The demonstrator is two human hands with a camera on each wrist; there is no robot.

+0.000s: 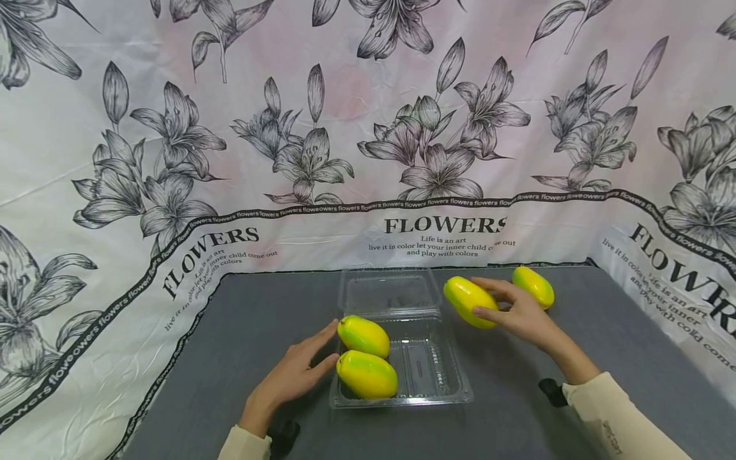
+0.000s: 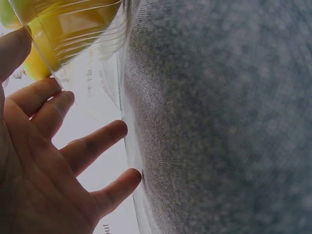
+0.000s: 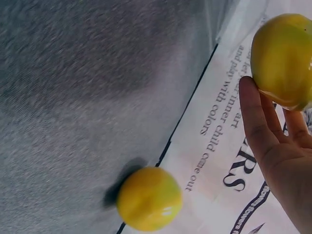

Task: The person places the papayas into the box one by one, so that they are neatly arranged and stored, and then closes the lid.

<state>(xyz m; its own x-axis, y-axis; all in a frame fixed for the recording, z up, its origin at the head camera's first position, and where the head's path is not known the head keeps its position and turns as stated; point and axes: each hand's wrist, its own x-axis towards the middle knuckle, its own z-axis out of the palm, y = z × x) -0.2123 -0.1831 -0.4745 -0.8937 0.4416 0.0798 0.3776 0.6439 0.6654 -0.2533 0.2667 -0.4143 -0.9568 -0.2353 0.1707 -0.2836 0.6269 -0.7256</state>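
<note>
My right hand (image 1: 522, 314) grips a yellow-green mango (image 1: 468, 301) between thumb and fingers, to the right of a clear plastic clamshell box (image 1: 443, 364). In the right wrist view that mango (image 3: 283, 61) is up off the grey table. Two more mangoes, one behind (image 1: 363, 337) and one in front (image 1: 367, 374), lie side by side in the left half of the box. My left hand (image 1: 293, 365) is at the box's left rim with fingers extended, its fingertips right by the two mangoes. In the left wrist view the left hand's fingers (image 2: 95, 146) are spread beside the clear wall.
Another mango (image 1: 533, 287) lies on the grey table (image 1: 276, 300) at the back right, behind my right hand. The box's lid (image 1: 390, 291) is folded back flat behind it. A white floral cloth (image 1: 322, 236) stands around the table's back and sides.
</note>
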